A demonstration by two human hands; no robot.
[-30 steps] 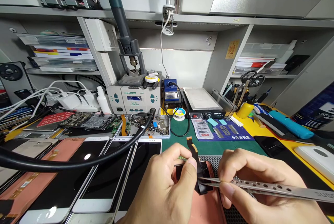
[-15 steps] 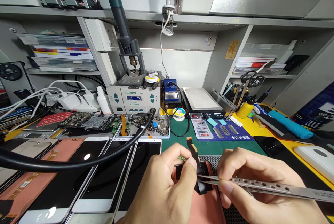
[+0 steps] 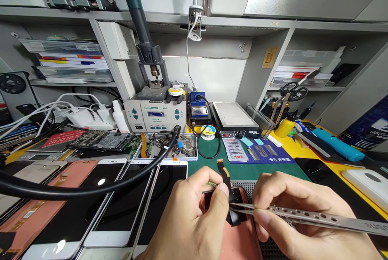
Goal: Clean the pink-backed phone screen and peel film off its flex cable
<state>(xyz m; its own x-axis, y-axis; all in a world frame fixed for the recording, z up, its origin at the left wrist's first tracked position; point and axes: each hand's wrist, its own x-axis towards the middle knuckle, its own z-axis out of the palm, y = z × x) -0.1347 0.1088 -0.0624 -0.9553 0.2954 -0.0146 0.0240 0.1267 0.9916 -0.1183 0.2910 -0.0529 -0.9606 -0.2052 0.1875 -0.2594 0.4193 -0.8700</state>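
My left hand (image 3: 194, 215) is closed, pinching a black flex cable (image 3: 224, 173) between thumb and forefinger. The cable's gold-coloured connector end sticks up above the fingertips. Between thumb and fingers, my right hand (image 3: 309, 199) grips steel tweezers (image 3: 318, 216) with a row of holes along the arm. Their thin tips reach the cable's lower black part (image 3: 236, 216); whether they clamp it I cannot tell. Below lies a phone-sized panel (image 3: 239, 246) with a salmon-pink surface, partly hidden by my left hand. It rests on a dark perforated mat (image 3: 274, 250).
Several phone screens (image 3: 118, 207) lie to the left, with a thick black hose (image 3: 100, 192) crossing over them. Behind stand a hot-air station (image 3: 156, 116), a tray of small parts (image 3: 196, 155), a solder spool (image 3: 207, 132) and a heating plate (image 3: 235, 115). A dark phone-shaped panel (image 3: 321, 183) lies right.
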